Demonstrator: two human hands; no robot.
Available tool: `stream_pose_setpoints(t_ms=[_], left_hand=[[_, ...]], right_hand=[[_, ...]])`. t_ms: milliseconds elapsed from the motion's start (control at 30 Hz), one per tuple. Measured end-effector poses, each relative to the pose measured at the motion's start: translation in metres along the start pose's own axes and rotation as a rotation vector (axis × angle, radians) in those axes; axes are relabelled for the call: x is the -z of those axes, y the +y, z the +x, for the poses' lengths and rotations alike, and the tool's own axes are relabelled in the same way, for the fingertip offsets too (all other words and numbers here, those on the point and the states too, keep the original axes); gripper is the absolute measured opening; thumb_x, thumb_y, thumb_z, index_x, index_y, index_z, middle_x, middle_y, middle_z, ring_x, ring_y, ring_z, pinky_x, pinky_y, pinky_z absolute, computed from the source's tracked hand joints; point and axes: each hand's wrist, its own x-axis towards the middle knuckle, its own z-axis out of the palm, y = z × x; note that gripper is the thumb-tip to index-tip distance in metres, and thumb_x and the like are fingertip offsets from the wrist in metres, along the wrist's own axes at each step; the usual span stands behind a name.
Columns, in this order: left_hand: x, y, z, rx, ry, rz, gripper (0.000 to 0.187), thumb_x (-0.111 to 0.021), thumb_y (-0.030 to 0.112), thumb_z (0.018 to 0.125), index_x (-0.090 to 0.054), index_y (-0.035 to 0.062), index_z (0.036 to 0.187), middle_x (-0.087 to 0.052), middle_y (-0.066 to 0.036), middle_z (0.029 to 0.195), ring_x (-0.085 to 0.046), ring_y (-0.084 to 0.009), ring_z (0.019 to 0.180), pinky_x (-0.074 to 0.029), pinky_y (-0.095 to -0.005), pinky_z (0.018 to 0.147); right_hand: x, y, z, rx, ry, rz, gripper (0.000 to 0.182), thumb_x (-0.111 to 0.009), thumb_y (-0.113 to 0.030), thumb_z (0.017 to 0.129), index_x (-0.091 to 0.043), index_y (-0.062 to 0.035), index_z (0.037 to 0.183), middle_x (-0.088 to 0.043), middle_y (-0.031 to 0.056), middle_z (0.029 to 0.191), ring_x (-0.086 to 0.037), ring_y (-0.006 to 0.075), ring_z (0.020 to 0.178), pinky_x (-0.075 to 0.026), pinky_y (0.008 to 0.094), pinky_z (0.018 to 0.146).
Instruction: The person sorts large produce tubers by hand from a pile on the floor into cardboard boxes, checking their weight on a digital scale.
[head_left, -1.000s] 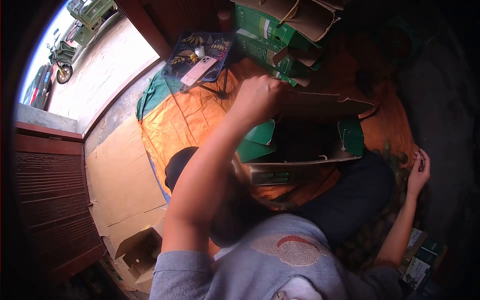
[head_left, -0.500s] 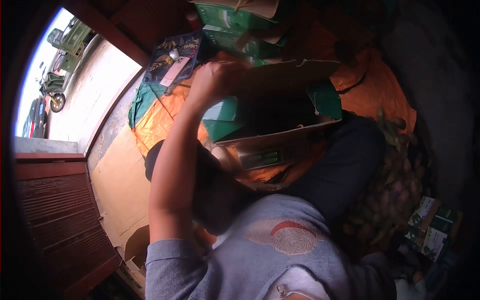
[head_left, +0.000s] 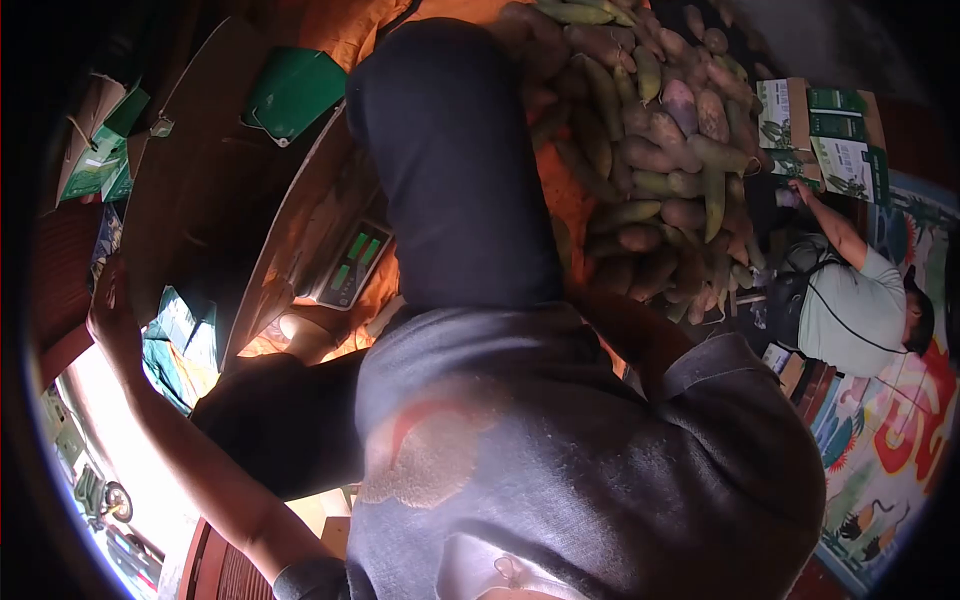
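A large cardboard box with a green panel [head_left: 292, 95] stands open at the upper left, its inside dark. My left hand [head_left: 112, 305] is at the lower end of the raised cardboard flap [head_left: 185, 130], with its fingers closed around the edge. My right forearm [head_left: 630, 325] reaches in beside my thigh, and the hand is hidden there. A digital scale [head_left: 350, 270] with a lit green display stands between the box and my leg. Right of my knee lies a heap of long green and reddish-brown vegetables [head_left: 680, 155].
Printed green and white cartons [head_left: 840, 135] stand at the upper right. Near them another person [head_left: 850, 300] stretches an arm toward the cartons. Other green boxes [head_left: 105, 145] are at the far left. Orange sheeting [head_left: 565, 190] lies under the vegetables. A doorway shows a parked scooter [head_left: 105, 495].
My view has swung to the right, bringing the vegetable heap and the other person into clear sight. My left hand stays at the box flap. The scale's display shows more fully.
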Motion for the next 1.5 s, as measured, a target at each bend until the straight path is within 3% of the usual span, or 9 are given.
stream_pose_setpoints(t_ms=[267, 767, 1067, 1200, 1267, 1300, 1333, 1367, 1500], left_hand=[[0.002, -0.007, 0.001, 0.004, -0.005, 0.000, 0.027, -0.052, 0.021, 0.091, -0.062, 0.0047, 0.111, -0.063, -0.010, 0.109, -0.060, -0.0207, 0.102, -0.047, -0.0322, 0.088], [-0.002, 0.054, -0.003, -0.069, 0.185, -0.012, 0.013, -0.063, 0.010, 0.082, -0.068, 0.0041, 0.092, -0.068, -0.010, 0.088, -0.066, -0.0186, 0.079, -0.049, -0.0273, 0.072], [0.010, 0.063, -0.004, -0.034, 0.136, -0.053, 0.016, -0.062, 0.011, 0.083, -0.068, 0.0061, 0.097, -0.068, -0.010, 0.089, -0.066, -0.0197, 0.080, -0.049, -0.0286, 0.072], [0.015, 0.063, -0.005, -0.086, 0.176, -0.103, 0.016, -0.062, 0.010, 0.082, -0.068, 0.0077, 0.097, -0.068, -0.009, 0.091, -0.066, -0.0204, 0.080, -0.050, -0.0291, 0.071], [0.016, 0.058, -0.004, -0.066, 0.182, -0.122, 0.015, -0.063, 0.010, 0.080, -0.069, 0.0081, 0.093, -0.067, -0.009, 0.094, -0.066, -0.0213, 0.080, -0.051, -0.0293, 0.069], [0.016, 0.057, -0.005, -0.087, 0.213, -0.155, 0.014, -0.063, 0.011, 0.080, -0.069, 0.0078, 0.093, -0.067, -0.010, 0.091, -0.066, -0.0225, 0.078, -0.052, -0.0303, 0.067], [0.016, 0.055, -0.005, -0.088, 0.191, -0.155, 0.015, -0.063, 0.011, 0.080, -0.069, 0.0073, 0.093, -0.068, -0.010, 0.090, -0.066, -0.0222, 0.078, -0.051, -0.0303, 0.069], [0.017, 0.053, -0.004, -0.090, 0.167, -0.156, 0.015, -0.063, 0.011, 0.081, -0.068, 0.0069, 0.094, -0.068, -0.010, 0.089, -0.066, -0.0219, 0.079, -0.051, -0.0303, 0.070], [0.021, 0.055, -0.002, -0.085, 0.054, -0.107, 0.018, -0.064, 0.014, 0.080, -0.067, 0.0053, 0.095, -0.067, -0.011, 0.088, -0.065, -0.0247, 0.079, -0.050, -0.0319, 0.071]], right_hand=[[0.036, 0.033, 0.034, -0.237, 0.212, 0.240, 0.053, -0.055, -0.023, 0.084, -0.038, -0.0022, 0.130, -0.045, 0.0200, 0.128, -0.041, 0.0290, 0.122, -0.032, 0.0365, 0.100], [0.053, 0.048, 0.077, -0.298, 0.276, 0.435, 0.052, -0.055, -0.017, 0.085, -0.036, -0.0028, 0.131, -0.047, 0.0200, 0.125, -0.044, 0.0278, 0.119, -0.034, 0.0362, 0.099], [0.098, 0.005, 0.100, -0.238, 0.259, 0.650, 0.051, -0.055, -0.013, 0.085, -0.035, -0.0032, 0.131, -0.049, 0.0200, 0.123, -0.045, 0.0270, 0.117, -0.035, 0.0361, 0.098], [0.121, -0.042, 0.110, -0.001, 0.223, 0.721, 0.051, -0.055, -0.012, 0.085, -0.035, -0.0034, 0.131, -0.049, 0.0200, 0.123, -0.046, 0.0267, 0.117, -0.036, 0.0360, 0.098], [0.155, -0.078, 0.118, 0.375, 0.173, 0.701, 0.051, -0.055, -0.011, 0.085, -0.034, -0.0035, 0.131, -0.049, 0.0200, 0.122, -0.047, 0.0265, 0.116, -0.036, 0.0359, 0.097], [0.180, -0.101, 0.114, 0.605, 0.180, 0.578, 0.051, -0.055, -0.010, 0.085, -0.034, -0.0035, 0.131, -0.049, 0.0200, 0.122, -0.047, 0.0265, 0.116, -0.036, 0.0359, 0.097], [0.197, -0.166, 0.057, 0.659, 0.562, -0.280, 0.055, -0.059, 0.002, 0.080, -0.036, -0.0052, 0.130, -0.053, 0.0160, 0.116, -0.049, 0.0219, 0.110, -0.040, 0.0326, 0.092], [0.230, -0.182, 0.076, 0.895, 0.385, 0.012, 0.059, -0.064, 0.003, 0.077, -0.036, -0.0041, 0.129, -0.053, 0.0133, 0.118, -0.051, 0.0219, 0.106, -0.040, 0.0338, 0.092], [0.251, -0.362, -0.049, 1.272, 0.646, -0.496, 0.054, -0.067, -0.003, 0.075, -0.047, -0.0041, 0.125, -0.055, 0.0115, 0.115, -0.053, 0.0249, 0.104, -0.042, 0.0355, 0.091]])
